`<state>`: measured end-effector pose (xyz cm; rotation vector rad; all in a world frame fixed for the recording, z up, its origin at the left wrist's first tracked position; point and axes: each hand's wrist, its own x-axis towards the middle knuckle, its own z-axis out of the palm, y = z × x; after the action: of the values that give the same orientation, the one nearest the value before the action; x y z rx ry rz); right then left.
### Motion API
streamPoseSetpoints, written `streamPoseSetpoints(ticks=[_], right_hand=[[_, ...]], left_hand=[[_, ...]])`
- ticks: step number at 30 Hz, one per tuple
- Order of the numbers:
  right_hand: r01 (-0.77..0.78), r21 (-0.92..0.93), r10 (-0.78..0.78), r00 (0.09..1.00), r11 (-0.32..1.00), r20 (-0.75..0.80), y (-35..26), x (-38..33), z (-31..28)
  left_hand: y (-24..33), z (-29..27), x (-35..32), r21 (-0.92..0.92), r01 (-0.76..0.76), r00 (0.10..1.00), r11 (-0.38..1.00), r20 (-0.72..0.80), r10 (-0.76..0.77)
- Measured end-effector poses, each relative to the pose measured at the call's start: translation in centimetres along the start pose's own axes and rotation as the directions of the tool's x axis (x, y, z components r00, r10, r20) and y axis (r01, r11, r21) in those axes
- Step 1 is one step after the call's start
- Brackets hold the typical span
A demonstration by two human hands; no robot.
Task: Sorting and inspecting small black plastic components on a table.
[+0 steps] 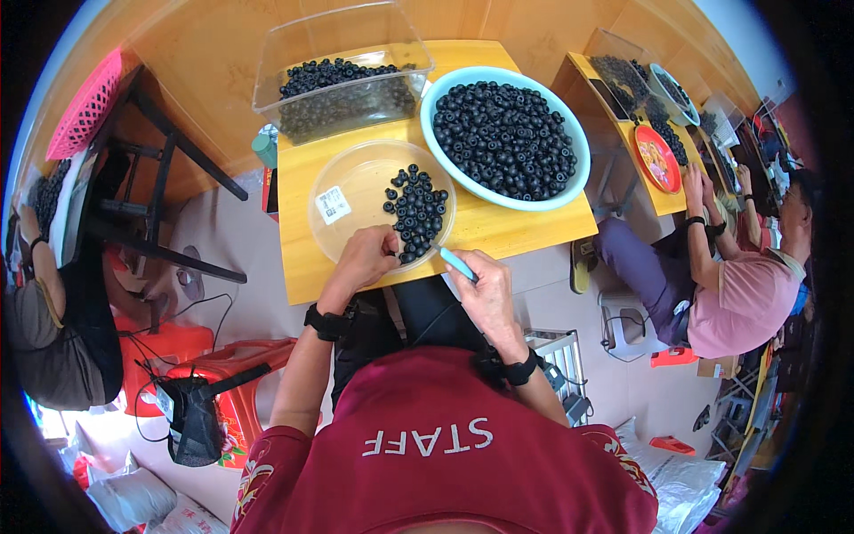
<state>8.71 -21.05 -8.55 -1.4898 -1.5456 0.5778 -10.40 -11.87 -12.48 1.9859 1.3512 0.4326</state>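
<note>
Tray (337,238) holds beads (416,212); at its rim our left hand (363,258) curls, grasp unclear; our right hand (487,294) clasps a handle (456,263).

From the person's head, a fisheye looks down close over the yellow table (525,231); its rim seems murky.

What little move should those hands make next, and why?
Perhaps bring the light-blue-handled tool in the right hand nearer the left hand, since both are right beside the round black beads in the shallow clear plastic dish.
</note>
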Motion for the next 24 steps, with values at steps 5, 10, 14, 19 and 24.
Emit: streamPoseSetpoints(ticks=[5,10,14,19,24], right_hand=[[-0.032,0.007,0.032,0.999,0.999,0.030,-0.7,0.1,0.0],[-0.020,0.079,0.019,1.000,0.997,0.017,-0.8,0.2,-0.2],[-0.040,0.094,0.038,0.999,0.995,0.027,-1.1,0.3,0.1],[0.037,0.114,-0.042,0.998,0.993,0.048,-2.8,0.5,0.1],[0.152,0.063,-0.156,0.985,0.986,0.076,-3.7,0.4,0.0]], left_hand=[[0.8,-1.2,-0.7,-0.200,0.032,0.997,0.979,-0.061,-0.045],[1.8,-2.5,-2.3,-0.876,0.125,0.984,0.466,0.048,-0.174],[1.6,-2.2,-3.0,-0.992,0.122,0.992,-0.020,0.121,0.016],[1.5,-1.2,-3.5,-0.976,0.140,0.988,-0.165,0.128,0.083],[2.2,-1.0,-3.7,-0.971,0.116,0.990,-0.210,0.098,0.097]])
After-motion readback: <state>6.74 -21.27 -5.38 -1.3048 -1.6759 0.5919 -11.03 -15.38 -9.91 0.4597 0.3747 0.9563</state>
